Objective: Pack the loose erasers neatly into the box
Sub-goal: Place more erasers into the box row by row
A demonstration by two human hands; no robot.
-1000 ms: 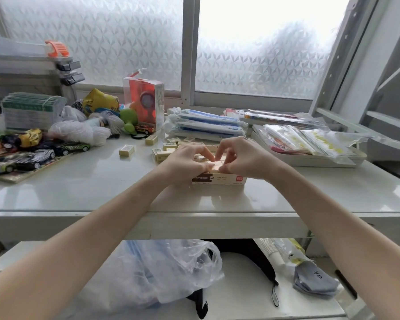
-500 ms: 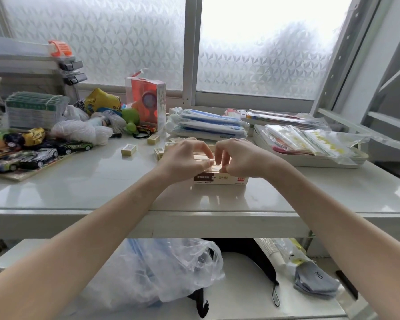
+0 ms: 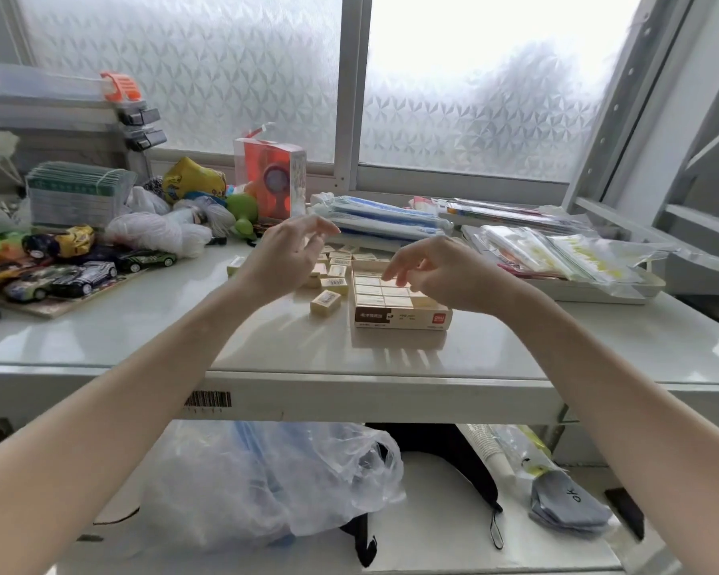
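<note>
A cream box [image 3: 403, 319] with a brown label stands on the white table, holding rows of cream erasers [image 3: 380, 291] packed flat. Several loose erasers [image 3: 336, 271] lie just left of and behind the box; one eraser [image 3: 326, 302] lies nearest its front left corner. My left hand [image 3: 285, 259] hovers above the loose erasers, fingers spread, holding nothing. My right hand [image 3: 441, 272] hangs over the box's right side with fingers curled down and apart, empty. Part of the box's far right is hidden by it.
Toy cars [image 3: 71, 276] on a board and plastic bags [image 3: 158, 230] crowd the left. A red toy box [image 3: 272, 178] stands behind. Stacked blue packets [image 3: 387, 219] and a tray of stationery packs [image 3: 557, 259] lie behind and right. One eraser [image 3: 235, 264] sits apart at left.
Both hands have lifted off the box and drawn apart, the left one up and to the left. The packed erasers in the box are now uncovered. The camera has moved closer.
</note>
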